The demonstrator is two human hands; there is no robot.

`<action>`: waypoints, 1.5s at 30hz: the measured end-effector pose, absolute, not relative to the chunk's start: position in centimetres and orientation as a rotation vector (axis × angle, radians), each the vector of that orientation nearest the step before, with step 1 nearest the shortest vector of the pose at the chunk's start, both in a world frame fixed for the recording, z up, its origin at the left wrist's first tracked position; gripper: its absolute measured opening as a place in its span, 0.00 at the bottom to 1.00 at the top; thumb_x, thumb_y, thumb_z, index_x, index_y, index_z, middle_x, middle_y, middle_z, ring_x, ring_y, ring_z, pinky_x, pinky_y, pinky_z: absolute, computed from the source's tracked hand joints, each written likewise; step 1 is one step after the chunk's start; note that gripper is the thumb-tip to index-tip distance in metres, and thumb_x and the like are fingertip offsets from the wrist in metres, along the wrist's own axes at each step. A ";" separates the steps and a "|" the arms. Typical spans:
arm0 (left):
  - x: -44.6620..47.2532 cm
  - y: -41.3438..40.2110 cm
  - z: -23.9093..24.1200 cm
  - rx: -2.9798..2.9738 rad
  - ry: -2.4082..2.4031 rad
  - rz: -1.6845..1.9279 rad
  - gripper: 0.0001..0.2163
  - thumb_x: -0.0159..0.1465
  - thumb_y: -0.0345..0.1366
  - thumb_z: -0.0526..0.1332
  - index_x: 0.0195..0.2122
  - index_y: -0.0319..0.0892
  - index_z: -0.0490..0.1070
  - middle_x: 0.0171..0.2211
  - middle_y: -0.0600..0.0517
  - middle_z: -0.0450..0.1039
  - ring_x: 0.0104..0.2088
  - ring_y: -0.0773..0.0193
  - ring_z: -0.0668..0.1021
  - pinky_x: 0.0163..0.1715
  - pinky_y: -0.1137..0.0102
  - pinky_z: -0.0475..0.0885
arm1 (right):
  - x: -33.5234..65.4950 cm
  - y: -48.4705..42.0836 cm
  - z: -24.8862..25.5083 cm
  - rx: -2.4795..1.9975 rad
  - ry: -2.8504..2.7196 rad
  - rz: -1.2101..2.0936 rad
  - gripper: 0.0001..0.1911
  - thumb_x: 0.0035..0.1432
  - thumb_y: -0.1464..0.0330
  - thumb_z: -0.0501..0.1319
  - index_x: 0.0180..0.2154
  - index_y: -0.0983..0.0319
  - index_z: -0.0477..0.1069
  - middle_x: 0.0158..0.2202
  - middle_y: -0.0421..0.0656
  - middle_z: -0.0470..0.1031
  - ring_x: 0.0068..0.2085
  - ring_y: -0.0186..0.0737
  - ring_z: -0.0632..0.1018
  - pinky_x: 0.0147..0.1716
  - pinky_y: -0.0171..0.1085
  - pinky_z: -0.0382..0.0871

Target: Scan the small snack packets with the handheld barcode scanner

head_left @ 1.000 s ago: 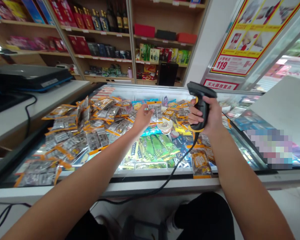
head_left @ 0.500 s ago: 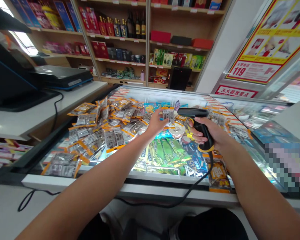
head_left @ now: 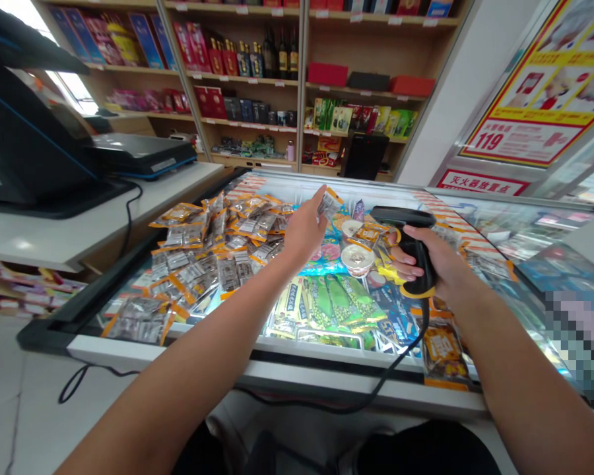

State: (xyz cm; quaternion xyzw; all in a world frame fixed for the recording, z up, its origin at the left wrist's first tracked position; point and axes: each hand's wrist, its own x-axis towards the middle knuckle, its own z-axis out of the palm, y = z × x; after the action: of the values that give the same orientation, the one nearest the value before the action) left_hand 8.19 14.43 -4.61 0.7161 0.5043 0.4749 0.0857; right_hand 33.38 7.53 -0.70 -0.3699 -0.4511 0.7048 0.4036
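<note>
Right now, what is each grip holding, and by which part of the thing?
The right grip holds the black scanner by its handle. The left grip holds an orange-edged packet by its left side; the exact contact is hidden.

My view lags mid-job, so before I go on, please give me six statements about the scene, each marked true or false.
1. The left hand holds a packet. True.
2. The right hand grips a scanner. True.
3. The scanner is cordless. False: a black cable runs from the bottom of its handle.
4. In view, the packet heap lies left of the green bags. True.
5. The scanner is yellow all over. False: it is mostly black, with yellow trim.
6. The number 119 shows at upper left. False: it is on the poster at upper right.
</note>
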 end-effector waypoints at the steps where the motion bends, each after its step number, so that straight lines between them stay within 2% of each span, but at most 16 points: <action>1: 7.3 14.3 -4.0 2.252 1.597 1.380 0.26 0.68 0.27 0.52 0.67 0.49 0.63 0.54 0.43 0.73 0.52 0.51 0.74 0.55 0.56 0.67 | 33.5 7.6 -0.6 -0.932 -1.117 1.772 0.11 0.62 0.58 0.63 0.37 0.59 0.70 0.19 0.33 0.60 0.16 0.28 0.57 0.16 0.30 0.54; 4: 5.5 14.4 -3.6 2.477 1.839 1.193 0.23 0.68 0.27 0.50 0.61 0.51 0.71 0.59 0.42 0.68 0.57 0.46 0.69 0.57 0.52 0.63 | 33.6 7.7 -0.4 -0.941 -1.064 1.756 0.11 0.60 0.59 0.64 0.37 0.60 0.70 0.19 0.33 0.59 0.17 0.28 0.57 0.16 0.30 0.54; 8: 5.3 15.1 -6.0 2.548 1.961 0.811 0.16 0.69 0.37 0.54 0.52 0.44 0.76 0.56 0.38 0.70 0.58 0.41 0.69 0.57 0.50 0.62 | 33.7 7.7 0.0 -0.936 -1.029 1.733 0.11 0.60 0.59 0.64 0.36 0.60 0.70 0.19 0.33 0.59 0.17 0.27 0.56 0.17 0.31 0.56; 10: 5.5 15.4 -7.2 2.584 1.956 0.719 0.17 0.68 0.42 0.56 0.54 0.42 0.74 0.55 0.37 0.71 0.58 0.40 0.69 0.59 0.49 0.61 | 33.9 7.6 0.2 -0.925 -1.000 1.727 0.11 0.60 0.60 0.64 0.36 0.60 0.70 0.19 0.33 0.59 0.17 0.27 0.56 0.16 0.30 0.56; 12: 5.6 15.6 -7.8 2.631 1.963 0.682 0.20 0.67 0.44 0.57 0.57 0.42 0.72 0.56 0.37 0.71 0.60 0.40 0.69 0.61 0.49 0.58 | 34.3 7.7 0.4 -0.905 -0.959 1.717 0.10 0.59 0.60 0.65 0.36 0.60 0.70 0.20 0.33 0.58 0.17 0.27 0.57 0.16 0.30 0.55; 17: 5.1 16.2 -8.0 2.616 2.142 0.623 0.22 0.70 0.42 0.52 0.61 0.38 0.69 0.62 0.35 0.67 0.66 0.40 0.64 0.67 0.50 0.50 | 35.4 8.0 0.8 -0.885 -0.846 1.645 0.10 0.56 0.62 0.66 0.35 0.60 0.69 0.20 0.33 0.58 0.18 0.26 0.55 0.16 0.30 0.57; 22: 5.4 16.0 -7.2 2.664 2.162 0.598 0.23 0.69 0.36 0.52 0.63 0.39 0.69 0.68 0.40 0.61 0.71 0.42 0.58 0.71 0.51 0.43 | 36.1 8.3 1.0 -0.848 -0.791 1.636 0.09 0.58 0.62 0.64 0.36 0.60 0.69 0.21 0.33 0.57 0.18 0.26 0.55 0.17 0.30 0.58; 24: 6.7 15.5 -6.5 2.700 2.113 0.634 0.21 0.68 0.36 0.53 0.61 0.41 0.70 0.68 0.41 0.62 0.70 0.43 0.60 0.71 0.52 0.45 | 36.2 8.3 1.0 -0.845 -0.783 1.625 0.09 0.58 0.62 0.64 0.35 0.60 0.69 0.21 0.33 0.57 0.18 0.26 0.56 0.17 0.30 0.59; 27: 10.3 14.8 -5.5 2.622 1.943 0.717 0.20 0.69 0.41 0.54 0.59 0.41 0.71 0.63 0.39 0.68 0.65 0.43 0.66 0.66 0.51 0.57 | 36.1 8.3 1.0 -0.847 -0.791 1.620 0.09 0.57 0.62 0.64 0.35 0.60 0.69 0.21 0.33 0.58 0.18 0.27 0.56 0.17 0.30 0.60; 29: 13.2 14.8 -5.4 2.512 1.745 0.701 0.25 0.69 0.47 0.54 0.63 0.40 0.67 0.61 0.37 0.69 0.62 0.43 0.70 0.62 0.52 0.63 | 36.0 8.3 1.0 -0.841 -0.809 1.626 0.10 0.57 0.62 0.64 0.35 0.60 0.69 0.20 0.32 0.57 0.18 0.27 0.56 0.17 0.30 0.60; 32: 17.1 15.1 -6.1 2.430 1.525 0.656 0.30 0.65 0.52 0.60 0.65 0.43 0.65 0.60 0.37 0.69 0.63 0.40 0.67 0.62 0.49 0.63 | 35.9 8.1 0.9 -0.812 -0.837 1.638 0.10 0.56 0.62 0.65 0.36 0.60 0.69 0.22 0.33 0.60 0.19 0.27 0.59 0.18 0.31 0.61; 34: 18.6 15.6 -6.9 2.321 1.449 0.767 0.26 0.62 0.46 0.66 0.61 0.44 0.70 0.59 0.37 0.70 0.65 0.35 0.64 0.63 0.43 0.59 | 35.7 7.9 0.9 -0.795 -0.849 1.652 0.10 0.55 0.62 0.65 0.36 0.59 0.69 0.25 0.36 0.65 0.20 0.28 0.61 0.19 0.32 0.64; 36: 19.0 16.1 -7.4 2.152 1.364 0.947 0.19 0.61 0.35 0.67 0.54 0.43 0.75 0.56 0.38 0.73 0.65 0.35 0.64 0.65 0.40 0.56 | 35.6 7.8 1.0 -0.790 -0.844 1.667 0.10 0.54 0.63 0.66 0.37 0.60 0.70 0.29 0.38 0.69 0.22 0.29 0.64 0.21 0.33 0.66; 39: 17.9 16.8 -7.6 1.934 1.275 1.117 0.14 0.62 0.27 0.61 0.48 0.42 0.76 0.51 0.41 0.77 0.60 0.44 0.72 0.64 0.45 0.62 | 35.4 7.6 1.0 -0.787 -0.827 1.707 0.11 0.53 0.65 0.66 0.39 0.60 0.71 0.28 0.37 0.67 0.22 0.29 0.64 0.21 0.33 0.66; 42: 15.7 16.7 -7.1 1.755 1.254 1.218 0.13 0.68 0.28 0.54 0.50 0.43 0.73 0.49 0.43 0.77 0.51 0.55 0.79 0.55 0.55 0.74 | 35.1 7.6 0.7 -0.776 -0.851 1.773 0.10 0.55 0.64 0.66 0.38 0.60 0.71 0.23 0.34 0.60 0.21 0.29 0.62 0.20 0.31 0.62; 45: 13.4 15.9 -6.9 1.277 1.031 1.337 0.08 0.67 0.29 0.58 0.46 0.44 0.70 0.42 0.48 0.78 0.39 0.64 0.81 0.48 0.59 0.80 | 34.3 7.5 0.2 -0.798 -0.956 1.804 0.10 0.57 0.62 0.65 0.37 0.60 0.71 0.20 0.33 0.57 0.20 0.29 0.60 0.19 0.31 0.59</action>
State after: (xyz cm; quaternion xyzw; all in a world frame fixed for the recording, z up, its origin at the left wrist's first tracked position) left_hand 13.42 15.88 -6.88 0.5259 0.4245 0.5506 0.4900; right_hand 34.33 7.46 0.16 -0.3239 -0.3879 0.7319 0.4571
